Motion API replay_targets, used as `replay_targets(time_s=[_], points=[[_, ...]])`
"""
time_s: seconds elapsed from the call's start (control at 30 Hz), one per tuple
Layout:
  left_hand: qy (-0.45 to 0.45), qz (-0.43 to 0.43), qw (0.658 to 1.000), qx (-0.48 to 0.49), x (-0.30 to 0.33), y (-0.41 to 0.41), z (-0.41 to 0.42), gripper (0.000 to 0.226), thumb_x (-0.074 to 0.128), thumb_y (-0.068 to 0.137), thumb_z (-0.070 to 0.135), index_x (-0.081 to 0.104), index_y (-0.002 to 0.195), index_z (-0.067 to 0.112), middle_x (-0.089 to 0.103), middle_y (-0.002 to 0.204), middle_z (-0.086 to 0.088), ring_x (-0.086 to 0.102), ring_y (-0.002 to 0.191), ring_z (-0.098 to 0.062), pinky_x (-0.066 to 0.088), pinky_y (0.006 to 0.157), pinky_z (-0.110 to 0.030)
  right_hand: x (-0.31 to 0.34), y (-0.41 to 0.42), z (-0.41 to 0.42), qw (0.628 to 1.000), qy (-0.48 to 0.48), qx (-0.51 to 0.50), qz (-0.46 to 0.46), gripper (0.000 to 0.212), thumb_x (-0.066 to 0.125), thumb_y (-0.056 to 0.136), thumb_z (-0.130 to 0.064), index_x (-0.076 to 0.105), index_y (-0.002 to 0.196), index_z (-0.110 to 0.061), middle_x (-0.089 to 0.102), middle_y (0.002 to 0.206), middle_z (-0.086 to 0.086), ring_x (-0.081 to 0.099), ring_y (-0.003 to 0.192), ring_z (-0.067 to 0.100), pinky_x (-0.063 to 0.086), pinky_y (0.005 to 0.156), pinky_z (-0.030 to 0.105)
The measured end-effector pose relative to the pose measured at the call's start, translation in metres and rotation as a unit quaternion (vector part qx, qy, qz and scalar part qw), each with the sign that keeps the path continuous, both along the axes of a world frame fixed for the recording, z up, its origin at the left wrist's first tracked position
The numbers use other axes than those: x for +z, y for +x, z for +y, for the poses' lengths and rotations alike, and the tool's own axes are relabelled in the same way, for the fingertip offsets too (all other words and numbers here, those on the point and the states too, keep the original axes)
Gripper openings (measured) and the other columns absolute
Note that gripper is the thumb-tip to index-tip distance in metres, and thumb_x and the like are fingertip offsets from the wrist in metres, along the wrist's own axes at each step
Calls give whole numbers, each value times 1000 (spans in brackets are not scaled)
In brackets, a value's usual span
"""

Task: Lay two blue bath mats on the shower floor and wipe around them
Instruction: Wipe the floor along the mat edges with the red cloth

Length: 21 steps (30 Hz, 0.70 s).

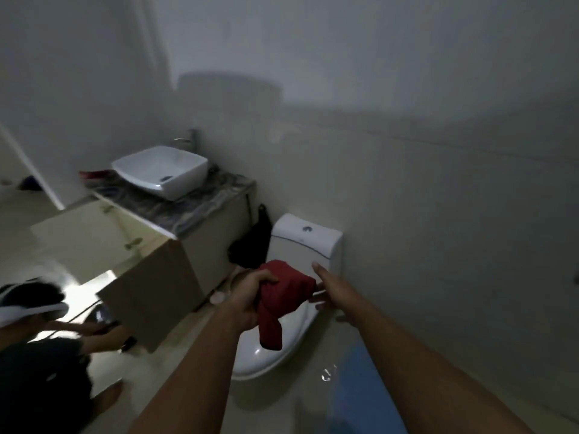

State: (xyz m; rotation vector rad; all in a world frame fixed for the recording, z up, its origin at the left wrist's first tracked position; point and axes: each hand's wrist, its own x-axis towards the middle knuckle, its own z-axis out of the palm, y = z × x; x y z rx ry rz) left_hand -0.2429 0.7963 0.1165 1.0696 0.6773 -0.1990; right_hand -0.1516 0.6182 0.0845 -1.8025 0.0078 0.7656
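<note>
The 1 view comes from a camera on the person's head, standing height, tilted forward and down across a dim bathroom toward the toilet (291, 302) and the wall behind it. Its wide lens bends the vanity (175, 214) at left, and both forearms reach in from the bottom edge, close to the lens.

The blue mat (363, 396) on the floor is a blur, half covered by the right arm and cut off below. A crouching person (40, 346) runs off the left edge, smeared.
</note>
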Motion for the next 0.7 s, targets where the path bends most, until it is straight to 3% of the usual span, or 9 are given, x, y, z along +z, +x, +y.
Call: replay_targets(time_s=[0.03,0.1,0.17,0.27,0.33,0.4,0.5,0.57,0.7], points=[[-10,2,1000,-20,-5,10,-5,40,59,84,9,65,121,-4,74,101,-22,72,81,-33,59,72,-39,-2,-5,-10,999,1,-3,38,72,44,87,-79,68,117,-18,74,114,2,68,88,13,51,75,28],[-31,-3,997,-68,-10,29,-17,39,59,84,7,67,121,-3,73,112,-25,71,90,-35,59,86,-43,-10,-11,-26,997,4,-19,80,82,47,71,-94,65,120,-30,71,120,-5,65,109,18,42,92,45],[-30,-11,994,-101,-13,40,-26,41,60,84,6,68,123,-1,71,119,-25,69,94,-35,54,97,-47,-19,-16,-33,993,41,-69,92,83,64,65,-87,63,126,-30,67,128,-4,59,122,24,41,97,54],[6,-20,991,-135,-18,48,-32,31,62,87,6,70,116,1,76,104,-20,72,86,-32,57,86,-41,-20,-25,-34,967,142,-200,69,43,75,84,-44,71,117,-18,72,119,4,66,107,22,52,89,45],[21,-31,990,-132,-23,49,-29,26,64,89,6,69,114,3,77,102,-18,73,88,-32,59,80,-38,-17,-32,-34,941,199,-269,53,33,72,90,-27,69,118,-11,74,112,8,68,101,25,55,82,42],[41,-40,990,-130,-27,49,-20,27,68,89,6,67,116,3,76,108,-21,73,96,-35,59,81,-41,-14,-39,-36,919,240,-311,44,25,65,94,-17,67,118,-11,73,111,9,67,103,27,55,89,46],[56,-34,987,-145,-28,44,-3,28,72,89,9,67,115,0,75,108,-22,71,98,-37,59,87,-46,-6,-49,-43,900,262,-344,46,26,60,96,-16,62,122,-13,69,118,10,64,108,28,52,94,48],[70,-31,985,-154,-25,39,9,20,71,91,12,68,108,3,72,110,-19,68,95,-32,56,81,-42,0,-56,-48,894,266,-358,40,31,63,95,-19,62,124,-9,69,118,11,63,106,27,50,97,50],[104,-45,970,-215,-14,29,32,18,69,95,22,65,106,8,67,120,-15,61,112,-33,51,81,-39,10,-70,-53,889,270,-370,13,28,65,96,-24,67,118,-8,68,111,10,63,101,27,55,86,47]])
